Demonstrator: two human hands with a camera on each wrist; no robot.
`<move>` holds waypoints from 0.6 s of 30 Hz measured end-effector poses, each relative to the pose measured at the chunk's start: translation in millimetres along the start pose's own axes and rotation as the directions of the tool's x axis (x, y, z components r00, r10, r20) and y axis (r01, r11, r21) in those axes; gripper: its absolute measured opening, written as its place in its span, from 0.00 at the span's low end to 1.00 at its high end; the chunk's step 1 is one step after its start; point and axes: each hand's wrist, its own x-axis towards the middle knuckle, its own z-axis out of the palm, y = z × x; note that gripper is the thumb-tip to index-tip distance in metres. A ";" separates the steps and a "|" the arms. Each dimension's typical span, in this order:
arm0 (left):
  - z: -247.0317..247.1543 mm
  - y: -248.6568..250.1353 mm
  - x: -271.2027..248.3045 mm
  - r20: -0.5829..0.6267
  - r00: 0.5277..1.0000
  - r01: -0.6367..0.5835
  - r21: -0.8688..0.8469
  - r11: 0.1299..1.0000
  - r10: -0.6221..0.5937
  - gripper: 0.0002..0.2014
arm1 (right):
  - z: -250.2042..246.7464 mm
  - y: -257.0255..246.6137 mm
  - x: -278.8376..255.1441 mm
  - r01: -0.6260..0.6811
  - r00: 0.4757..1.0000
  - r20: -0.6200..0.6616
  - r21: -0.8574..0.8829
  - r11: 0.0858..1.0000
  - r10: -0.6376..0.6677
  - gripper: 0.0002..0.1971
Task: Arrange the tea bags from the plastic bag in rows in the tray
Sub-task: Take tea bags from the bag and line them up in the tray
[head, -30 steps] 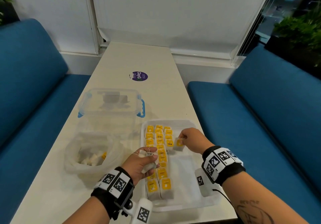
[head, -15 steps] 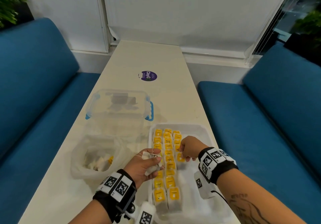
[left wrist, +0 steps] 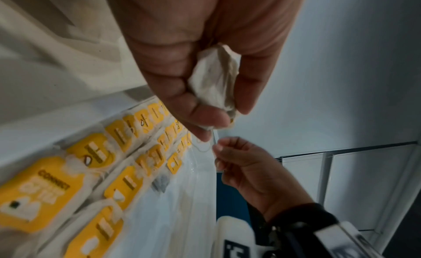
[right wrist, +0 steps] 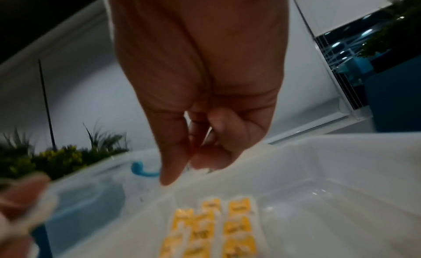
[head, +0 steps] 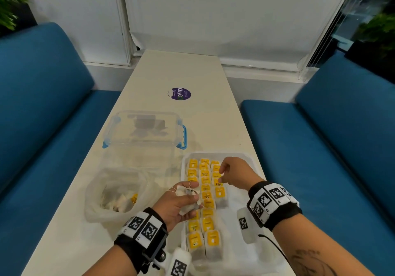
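Tea bags half laid out, one bunch still in hand.
The left hand (head: 181, 200) curls round a bunch of tea bags (left wrist: 214, 78) above the tray's (head: 254, 164) left edge; the right hand (head: 233, 174), fingers drawn together and empty, hovers over the tray's far rows (head: 205, 188). The plastic bag (head: 111, 192) lies left of the tray on the table (head: 203, 72).
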 end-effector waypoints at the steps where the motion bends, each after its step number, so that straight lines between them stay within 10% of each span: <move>1: 1.9 0.3 -0.5 0.001 1.000 0.002 -0.026 1.000 -0.002 0.08 | -3.0 -6.5 -7.4 0.040 0.998 0.041 0.046 0.998 -0.042 0.15; 8: 12.4 0.9 -6.4 0.013 0.998 0.055 -0.125 0.991 -0.054 0.16 | 4.2 -38.0 -49.6 0.220 0.960 0.136 0.178 0.959 -0.245 0.13; 18: 16.0 -7.7 -18.9 0.053 0.998 0.024 -0.005 1.000 -0.024 0.11 | 11.2 -30.7 -60.3 0.215 0.976 0.007 0.156 0.964 -0.219 0.09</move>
